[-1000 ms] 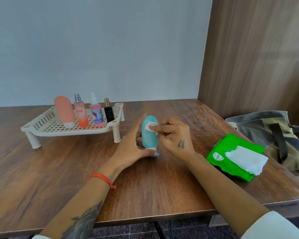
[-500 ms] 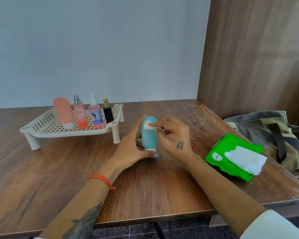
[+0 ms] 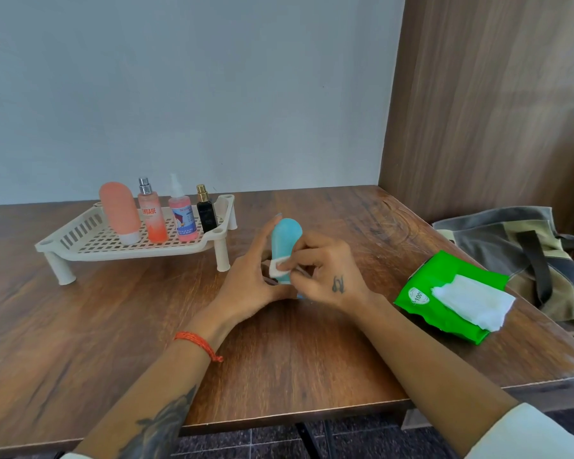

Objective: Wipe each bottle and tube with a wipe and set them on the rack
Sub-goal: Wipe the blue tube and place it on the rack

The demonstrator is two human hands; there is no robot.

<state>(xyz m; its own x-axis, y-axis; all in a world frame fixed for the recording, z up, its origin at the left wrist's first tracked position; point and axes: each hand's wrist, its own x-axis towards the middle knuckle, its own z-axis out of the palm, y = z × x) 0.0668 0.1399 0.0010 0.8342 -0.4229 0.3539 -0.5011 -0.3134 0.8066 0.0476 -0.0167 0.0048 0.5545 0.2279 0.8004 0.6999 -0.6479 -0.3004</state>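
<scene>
Teal tube (image 3: 285, 240) stands cap-down on the desk (image 3: 113, 326), just in front of the rack's (image 3: 80, 250) right front leg and a little to its right, and you have it between both hands. Your left hand (image 3: 249, 283) is curled round the tube's left side and lower end, fingers closed against it, index finger stretched up along its edge. Your right hand (image 3: 325, 273) is pinched shut on a small folded wipe (image 3: 276, 267), pressing it against the lower front of the tube. On the rack, well left of the tube, four things stand upright in a row: a peach tube (image 3: 120, 212) cap-down at the left, then an orange spray bottle (image 3: 151, 215), a pink spray bottle (image 3: 181, 213) and a small black bottle (image 3: 206, 210) with a gold top. Right of the rack, past your right hand, a green wipes pack (image 3: 424, 289) lies on the desk with a loose white wipe (image 3: 471, 301) spilling from it, and a grey bag (image 3: 511, 246) sits beyond it.
</scene>
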